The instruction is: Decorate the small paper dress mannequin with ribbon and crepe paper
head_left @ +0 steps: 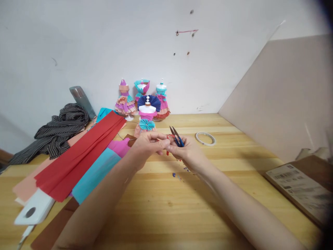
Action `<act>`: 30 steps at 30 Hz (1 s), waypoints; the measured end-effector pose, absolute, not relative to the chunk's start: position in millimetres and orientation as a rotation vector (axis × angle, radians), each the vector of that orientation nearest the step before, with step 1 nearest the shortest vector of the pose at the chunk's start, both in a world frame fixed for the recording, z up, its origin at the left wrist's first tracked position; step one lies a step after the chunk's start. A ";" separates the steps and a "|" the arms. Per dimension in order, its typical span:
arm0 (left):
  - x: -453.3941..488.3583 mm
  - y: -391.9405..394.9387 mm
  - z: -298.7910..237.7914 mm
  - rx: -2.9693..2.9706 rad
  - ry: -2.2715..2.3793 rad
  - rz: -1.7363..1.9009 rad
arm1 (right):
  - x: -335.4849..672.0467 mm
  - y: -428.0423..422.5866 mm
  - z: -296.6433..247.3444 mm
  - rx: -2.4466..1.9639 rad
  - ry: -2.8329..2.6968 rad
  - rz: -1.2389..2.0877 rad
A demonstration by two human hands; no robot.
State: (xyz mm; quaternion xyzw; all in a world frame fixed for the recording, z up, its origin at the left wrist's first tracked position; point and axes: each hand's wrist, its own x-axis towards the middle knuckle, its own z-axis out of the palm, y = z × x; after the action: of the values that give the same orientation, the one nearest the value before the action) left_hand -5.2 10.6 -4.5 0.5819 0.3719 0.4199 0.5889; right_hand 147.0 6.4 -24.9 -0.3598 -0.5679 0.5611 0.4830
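My left hand (148, 143) is closed in a pinch on a small strip of red paper (168, 152), most of it hidden by my fingers. Close against it, my right hand (192, 154) grips a pair of small scissors (177, 136) with blue handles, their dark blades slightly apart and pointing up and left, away from the strip. My right thumb and fingertips also meet the red strip. Just beyond my left hand stands a miniature dress form (147, 113) with a dark blue pleated collar, a pink band and a turquoise rosette.
More paper-dressed forms (125, 102) stand by the wall. To the left lie red crepe paper (80, 156), turquoise paper (97, 173), a white device (35, 208) and striped cloth (62, 133). A tape roll (205, 138) and a cardboard package (299, 184) are at right; scraps (174, 175) lie below my hands.
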 end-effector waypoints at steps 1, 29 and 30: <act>-5.7 10.6 -4.7 1.326 0.850 0.972 | 146.9 6.7 -24.8 -0.881 -1.333 1.402; -0.8 13.8 -11.6 1.323 0.908 0.878 | 147.6 6.3 -25.9 -0.709 -1.048 1.630; -1.5 13.9 -10.6 1.323 0.933 0.866 | 147.9 6.6 -26.0 -0.710 -1.041 1.617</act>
State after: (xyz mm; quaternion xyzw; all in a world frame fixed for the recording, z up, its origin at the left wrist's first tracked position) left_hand -1.5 13.9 -10.6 0.5725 0.4035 0.3749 0.6074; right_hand 147.9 6.6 -26.0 -0.2961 -0.4341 0.6740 0.5192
